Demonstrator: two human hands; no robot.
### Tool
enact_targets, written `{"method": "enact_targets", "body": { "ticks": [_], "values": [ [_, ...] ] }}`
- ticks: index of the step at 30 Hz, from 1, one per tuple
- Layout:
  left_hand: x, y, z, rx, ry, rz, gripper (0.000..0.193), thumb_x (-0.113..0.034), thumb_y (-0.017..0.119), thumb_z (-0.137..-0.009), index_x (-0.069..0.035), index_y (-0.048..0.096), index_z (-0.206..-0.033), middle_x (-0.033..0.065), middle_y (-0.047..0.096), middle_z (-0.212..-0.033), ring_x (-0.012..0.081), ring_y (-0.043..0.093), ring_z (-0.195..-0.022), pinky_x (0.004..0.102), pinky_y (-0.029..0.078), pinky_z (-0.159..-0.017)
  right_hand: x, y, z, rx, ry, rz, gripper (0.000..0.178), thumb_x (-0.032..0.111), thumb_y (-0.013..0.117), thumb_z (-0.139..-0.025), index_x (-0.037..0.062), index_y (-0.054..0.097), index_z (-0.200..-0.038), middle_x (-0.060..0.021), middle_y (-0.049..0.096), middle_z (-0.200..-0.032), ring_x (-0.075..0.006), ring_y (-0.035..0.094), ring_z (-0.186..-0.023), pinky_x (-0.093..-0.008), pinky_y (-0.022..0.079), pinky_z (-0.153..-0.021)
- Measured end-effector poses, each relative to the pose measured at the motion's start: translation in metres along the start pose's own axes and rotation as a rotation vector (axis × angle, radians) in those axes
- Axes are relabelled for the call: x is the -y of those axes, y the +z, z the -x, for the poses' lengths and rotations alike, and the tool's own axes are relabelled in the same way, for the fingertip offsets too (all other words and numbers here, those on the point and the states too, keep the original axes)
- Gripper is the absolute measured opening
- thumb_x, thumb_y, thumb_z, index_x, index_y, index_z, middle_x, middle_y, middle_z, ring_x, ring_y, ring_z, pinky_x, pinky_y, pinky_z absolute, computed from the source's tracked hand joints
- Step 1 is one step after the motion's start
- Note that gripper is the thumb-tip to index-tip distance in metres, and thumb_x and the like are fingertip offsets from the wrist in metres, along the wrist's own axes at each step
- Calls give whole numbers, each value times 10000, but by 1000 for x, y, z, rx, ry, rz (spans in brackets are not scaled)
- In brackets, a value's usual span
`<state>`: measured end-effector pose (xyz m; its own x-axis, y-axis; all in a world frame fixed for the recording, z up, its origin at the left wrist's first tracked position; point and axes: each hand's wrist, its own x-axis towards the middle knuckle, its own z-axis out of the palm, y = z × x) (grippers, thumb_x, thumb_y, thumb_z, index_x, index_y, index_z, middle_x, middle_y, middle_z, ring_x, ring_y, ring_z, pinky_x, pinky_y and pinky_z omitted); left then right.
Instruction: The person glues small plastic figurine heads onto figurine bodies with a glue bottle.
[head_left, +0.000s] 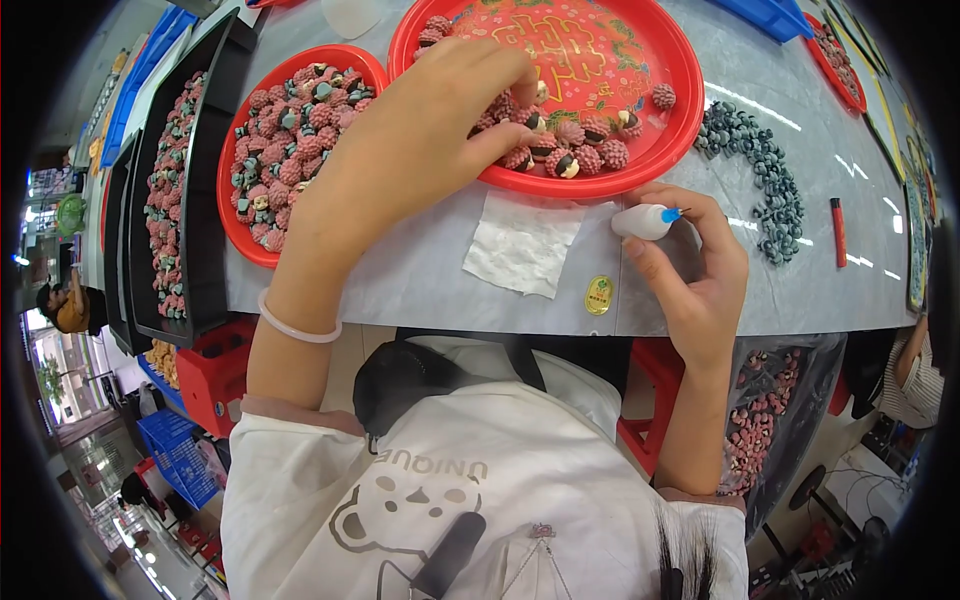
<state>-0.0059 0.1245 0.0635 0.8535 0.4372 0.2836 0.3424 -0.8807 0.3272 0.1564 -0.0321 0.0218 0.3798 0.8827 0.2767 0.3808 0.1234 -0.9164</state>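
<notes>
1. Small pink bead-like pieces (pixel 560 150) were heaped along the near inside edge of a large round red tray (pixel 680 100) on the grey tabletop (pixel 420 270).
2. These pieces were touched by the left hand (pixel 420 140), which was laid palm down with its fingertips curled into the heap; whether 1 piece was pinched could not be told.
3. A small white bottle with a blue tip (pixel 645 220) was gripped by the right hand (pixel 700 270), just in front of the tray's near rim.
4. A second red tray (pixel 235 215), filled with similar pink and grey pieces, was set to the left, partly covered by the left wrist.
5. A white paper square (pixel 520 245) was lying between the 2 hands.
6. Dark grey pieces (pixel 765 170) were strewn to the right.
</notes>
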Motion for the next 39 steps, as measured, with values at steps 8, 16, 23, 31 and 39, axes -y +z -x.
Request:
{"method": "enact_targets", "body": {
  "ticks": [8, 16, 23, 31, 39],
  "values": [
    [4, 8, -1, -6, -77, 129, 231, -90, 588, -722, -8, 474, -906, 76, 524, -880, 198, 489, -824, 286, 410, -721, 2, 0, 1, 2, 61, -54, 243, -21, 620, -638, -13, 539, -867, -84, 595, -858, -127, 558, -765, -239, 427, -705],
    [1, 6, -19, -146, -62, 21, 322, -235, 528, -786, -51, 465, -1043, 93, 512, -967, 232, 482, -938, 308, 374, -812, 1, -3, -2, 7, 6, 23, 244, -19, 619, -643, -15, 527, -869, -121, 588, -953, -137, 556, -796, -244, 423, -731],
    [13, 25, -18, -9, 59, -368, 340, -339, 478, -794, -86, 528, -1016, 85, 506, -1004, 255, 475, -951, 352, 364, -812, 1, -3, -3, 24, -22, 12, 245, -18, 621, -636, -9, 527, -861, -128, 569, -990, -147, 548, -806, -253, 419, -736],
    [6, 24, -23, -13, -1, -404, 276, -344, 499, -780, -103, 561, -901, 65, 515, -907, 254, 501, -857, 359, 390, -749, -2, -5, -5, 30, -39, 24, 254, -22, 621, -619, -4, 526, -853, -122, 562, -964, -160, 539, -795, -255, 415, -723],
    [8, 18, -26, 60, -95, -96, 264, -316, 547, -764, -64, 561, -843, 70, 510, -870, 226, 522, -804, 312, 411, -690, -1, -5, -5, 35, -63, 40, 256, -22, 621, -607, -3, 525, -844, -113, 556, -958, -167, 528, -786, -253, 409, -711]
  ]
}}
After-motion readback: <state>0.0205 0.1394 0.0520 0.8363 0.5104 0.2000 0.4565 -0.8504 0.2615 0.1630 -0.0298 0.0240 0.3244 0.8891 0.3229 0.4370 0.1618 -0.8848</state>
